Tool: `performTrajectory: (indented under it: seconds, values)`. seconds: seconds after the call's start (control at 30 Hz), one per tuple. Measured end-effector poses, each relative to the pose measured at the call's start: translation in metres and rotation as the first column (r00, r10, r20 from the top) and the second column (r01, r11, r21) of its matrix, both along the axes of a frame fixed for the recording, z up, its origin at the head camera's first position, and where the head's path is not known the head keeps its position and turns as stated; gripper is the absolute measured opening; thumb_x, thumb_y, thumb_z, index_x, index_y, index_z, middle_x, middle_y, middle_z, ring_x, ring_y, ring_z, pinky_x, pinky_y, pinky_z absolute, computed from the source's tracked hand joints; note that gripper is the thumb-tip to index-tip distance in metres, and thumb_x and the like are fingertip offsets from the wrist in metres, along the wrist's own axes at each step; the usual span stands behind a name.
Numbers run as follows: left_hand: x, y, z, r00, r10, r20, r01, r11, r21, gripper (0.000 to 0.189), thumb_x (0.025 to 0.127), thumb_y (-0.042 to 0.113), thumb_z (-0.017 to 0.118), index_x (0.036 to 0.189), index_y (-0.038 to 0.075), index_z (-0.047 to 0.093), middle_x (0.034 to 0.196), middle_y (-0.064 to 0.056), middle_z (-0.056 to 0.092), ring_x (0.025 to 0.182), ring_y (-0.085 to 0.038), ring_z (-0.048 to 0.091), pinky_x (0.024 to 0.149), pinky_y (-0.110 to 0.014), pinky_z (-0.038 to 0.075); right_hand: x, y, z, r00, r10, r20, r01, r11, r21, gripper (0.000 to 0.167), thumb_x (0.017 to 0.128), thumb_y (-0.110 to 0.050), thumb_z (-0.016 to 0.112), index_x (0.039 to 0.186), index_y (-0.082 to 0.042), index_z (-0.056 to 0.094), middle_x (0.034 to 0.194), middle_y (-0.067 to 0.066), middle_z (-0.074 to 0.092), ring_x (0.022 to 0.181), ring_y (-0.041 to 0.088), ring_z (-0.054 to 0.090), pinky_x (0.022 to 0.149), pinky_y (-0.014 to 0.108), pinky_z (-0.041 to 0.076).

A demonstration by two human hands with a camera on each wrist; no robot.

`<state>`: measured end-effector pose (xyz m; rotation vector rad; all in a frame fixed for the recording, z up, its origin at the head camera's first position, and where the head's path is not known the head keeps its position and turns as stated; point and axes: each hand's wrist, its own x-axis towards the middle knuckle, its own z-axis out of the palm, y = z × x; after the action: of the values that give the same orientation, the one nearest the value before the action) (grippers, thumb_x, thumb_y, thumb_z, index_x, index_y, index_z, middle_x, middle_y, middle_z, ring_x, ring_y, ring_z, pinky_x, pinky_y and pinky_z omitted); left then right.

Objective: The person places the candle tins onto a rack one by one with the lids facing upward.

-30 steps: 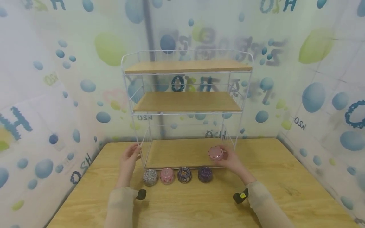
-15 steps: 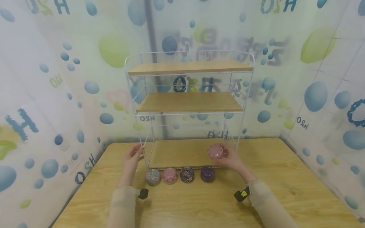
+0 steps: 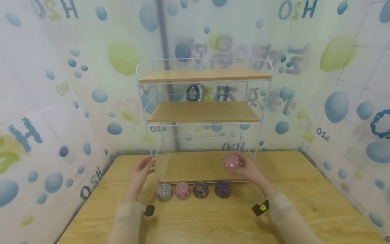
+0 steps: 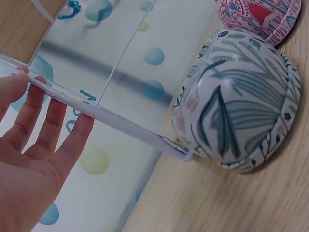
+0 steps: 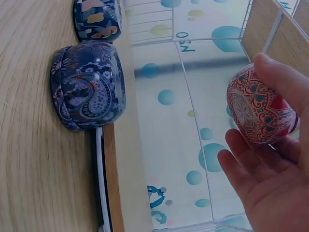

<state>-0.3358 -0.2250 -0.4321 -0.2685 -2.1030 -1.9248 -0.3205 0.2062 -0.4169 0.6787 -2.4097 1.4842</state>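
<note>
My right hand (image 3: 248, 166) grips a round pink-red patterned tin (image 5: 260, 104) between thumb and fingers. It is held over the right part of the bottom board (image 3: 195, 166) of a white wire rack with wooden shelves. At the rack's left side, my left hand (image 3: 142, 169) pinches the front post (image 4: 120, 123), thumb on one side and fingers on the other. A white tin with grey leaves (image 4: 236, 101) stands near the foot of that post. Beside it in a row along the rack's front are a pink tin (image 3: 182, 190), a dark flowered tin (image 3: 200, 189) and a navy paisley tin (image 5: 89, 87).
The rack's middle shelf (image 3: 204, 112) and top shelf (image 3: 204, 74) rise above the bottom board. Wire guards close the rack's sides and back. The wooden table (image 3: 195, 223) reaches back to walls hung with bubble-print sheeting (image 3: 122, 57).
The tin in my right hand has risen slightly relative to the bottom board. My left hand keeps its hold on the post. The head view has shifted a little; the row of tins stays put.
</note>
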Motion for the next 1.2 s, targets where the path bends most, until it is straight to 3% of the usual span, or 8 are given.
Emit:
performTrajectory:
  seconds: [0.23,0.4,0.47,0.63,0.83,1.2]
  values:
    - [0.001,-0.003,0.001,0.999,-0.038,-0.029,0.037,0.999,-0.015,0.037,0.1,0.016,0.055,0.13,-0.006,0.051,0.105,0.01,0.065,0.1,-0.011,0.06,0.091,-0.04,0.054,0.009,0.001,0.016,0.999,0.014,0.029,-0.013,1.0,-0.024,0.063,0.076,-0.001,0.08,0.131,0.007,0.049,0.121,0.024,0.057,0.108,0.04,0.058,0.087,0.04,0.055]
    - [0.001,-0.004,0.001,0.999,-0.035,-0.032,0.034,0.999,-0.027,0.037,0.099,0.019,0.057,0.128,-0.004,0.054,0.106,0.01,0.064,0.107,-0.023,0.06,0.089,-0.036,0.055,0.021,0.001,0.035,1.0,-0.002,0.028,0.002,1.0,-0.022,0.064,0.078,0.001,0.078,0.132,0.013,0.045,0.121,0.029,0.055,0.108,0.045,0.057,0.085,0.041,0.057]
    - [0.001,-0.003,0.001,0.999,-0.033,-0.03,0.032,0.999,-0.026,0.038,0.099,0.019,0.057,0.128,-0.005,0.052,0.106,0.01,0.064,0.107,-0.025,0.059,0.09,-0.038,0.055,0.017,0.004,0.032,0.999,-0.001,0.033,0.002,1.0,-0.028,0.065,0.078,-0.002,0.079,0.132,0.011,0.046,0.122,0.028,0.056,0.108,0.043,0.058,0.084,0.038,0.057]
    - [0.001,0.0,0.0,1.0,-0.015,-0.02,0.014,1.0,-0.024,0.038,0.1,0.016,0.056,0.13,-0.006,0.051,0.107,0.008,0.064,0.101,-0.012,0.061,0.091,-0.039,0.054,0.005,0.012,0.027,0.999,-0.001,0.051,0.003,0.999,-0.043,0.066,0.079,-0.007,0.08,0.134,0.006,0.047,0.124,0.025,0.055,0.11,0.04,0.057,0.085,0.037,0.056]
    - [0.001,0.001,0.0,1.0,0.012,-0.022,-0.013,0.999,-0.036,0.036,0.099,0.016,0.056,0.129,-0.004,0.053,0.108,0.005,0.063,0.099,-0.008,0.061,0.089,-0.034,0.055,0.004,0.014,0.032,0.997,-0.042,0.068,0.045,0.998,-0.037,0.067,0.078,-0.008,0.08,0.135,0.005,0.047,0.125,0.026,0.055,0.108,0.042,0.058,0.083,0.039,0.057]
    - [-0.001,0.002,-0.001,0.999,0.012,-0.041,-0.013,1.0,-0.01,0.033,0.1,0.013,0.055,0.128,-0.005,0.055,0.103,0.009,0.065,0.097,-0.008,0.062,0.086,-0.032,0.056,0.004,0.01,0.049,0.999,-0.007,0.051,0.012,0.996,-0.088,0.068,0.077,-0.006,0.08,0.136,0.001,0.047,0.127,0.024,0.054,0.112,0.041,0.056,0.086,0.042,0.056]
